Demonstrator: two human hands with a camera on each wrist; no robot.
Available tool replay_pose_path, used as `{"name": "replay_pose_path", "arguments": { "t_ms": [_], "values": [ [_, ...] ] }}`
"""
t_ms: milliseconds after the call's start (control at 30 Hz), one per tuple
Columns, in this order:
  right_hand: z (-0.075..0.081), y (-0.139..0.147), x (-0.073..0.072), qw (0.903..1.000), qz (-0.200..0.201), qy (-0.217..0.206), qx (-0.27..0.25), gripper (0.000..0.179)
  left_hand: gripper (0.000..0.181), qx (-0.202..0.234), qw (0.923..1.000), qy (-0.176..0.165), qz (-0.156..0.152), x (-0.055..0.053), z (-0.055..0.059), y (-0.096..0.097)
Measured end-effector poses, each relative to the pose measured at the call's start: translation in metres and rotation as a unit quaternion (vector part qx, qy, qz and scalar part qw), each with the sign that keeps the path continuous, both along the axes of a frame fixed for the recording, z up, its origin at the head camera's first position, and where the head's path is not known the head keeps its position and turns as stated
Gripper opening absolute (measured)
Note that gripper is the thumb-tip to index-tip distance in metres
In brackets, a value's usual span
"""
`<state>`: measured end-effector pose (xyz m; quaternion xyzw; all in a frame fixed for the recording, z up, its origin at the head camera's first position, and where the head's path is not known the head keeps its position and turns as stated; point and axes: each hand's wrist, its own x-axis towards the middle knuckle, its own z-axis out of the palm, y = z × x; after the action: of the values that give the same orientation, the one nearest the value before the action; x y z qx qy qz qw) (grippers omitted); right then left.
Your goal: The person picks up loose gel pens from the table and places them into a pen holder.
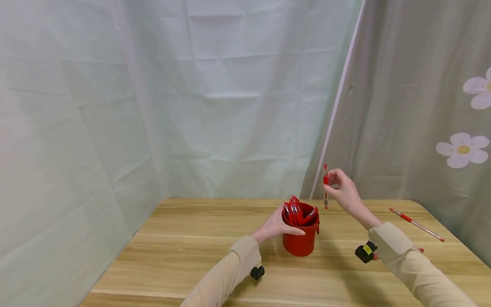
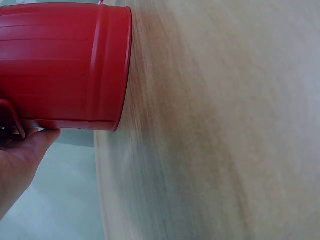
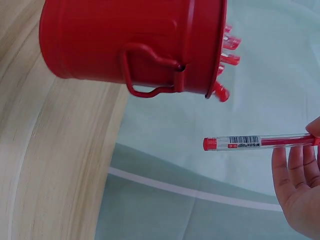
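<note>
A red metal bucket (image 1: 300, 242) with small side handles stands on the wooden table, several red pens (image 1: 294, 211) leaning inside it. My left hand (image 1: 277, 222) grips its left side near the rim, the thumb across the front; the left wrist view shows the bucket (image 2: 60, 65) and part of the hand (image 2: 22, 157). To the right of the rim and higher, my right hand (image 1: 344, 192) pinches a clear red pen (image 1: 326, 185) upright, apart from the bucket. In the right wrist view this pen (image 3: 245, 142) shows a barcode label and a red end.
Another red pen (image 1: 417, 224) lies on the right of the wooden table (image 1: 192, 238). One more, partly covered by the right sleeve, shows its red end (image 1: 421, 250). Pale curtains (image 1: 238, 106) hang behind the table, with a grey flowered one (image 1: 399, 128) at right.
</note>
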<state>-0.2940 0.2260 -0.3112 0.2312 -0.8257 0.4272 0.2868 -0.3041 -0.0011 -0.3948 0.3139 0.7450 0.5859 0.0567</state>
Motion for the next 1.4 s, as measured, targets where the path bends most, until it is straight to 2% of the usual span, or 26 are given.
{"name": "replay_pose_path", "arguments": {
  "t_ms": [100,167,400,533,733,1133,1400],
  "values": [
    [0.002,-0.002,0.002,1.0,0.005,-0.002,-0.005,0.022,0.069,-0.002,1.0,-0.005,0.0,0.0,0.0,0.0],
    [0.005,-0.005,0.005,0.9999,0.006,-0.005,-0.007,0.022,0.068,0.001,1.0,-0.005,0.002,-0.006,-0.007,0.001],
    [0.029,-0.023,0.033,0.9997,0.012,0.007,-0.02,0.02,0.068,0.008,0.9999,-0.006,-0.005,-0.007,-0.007,0.001],
    [0.035,-0.028,0.04,0.9996,0.014,0.014,-0.021,0.021,0.069,0.003,1.0,-0.005,-0.001,-0.007,-0.008,0.002],
    [0.034,-0.031,0.041,0.9989,0.023,0.003,-0.041,0.021,0.069,-0.006,0.9999,-0.007,0.007,-0.006,-0.008,0.001],
    [0.03,-0.037,0.036,0.9965,0.053,-0.016,-0.063,0.017,0.068,0.0,0.9998,-0.017,0.001,-0.005,-0.007,0.001],
    [0.023,-0.037,0.032,0.9923,0.079,-0.054,-0.079,0.018,0.069,0.001,0.9999,-0.007,0.009,-0.004,-0.004,0.002]
  ]
}}
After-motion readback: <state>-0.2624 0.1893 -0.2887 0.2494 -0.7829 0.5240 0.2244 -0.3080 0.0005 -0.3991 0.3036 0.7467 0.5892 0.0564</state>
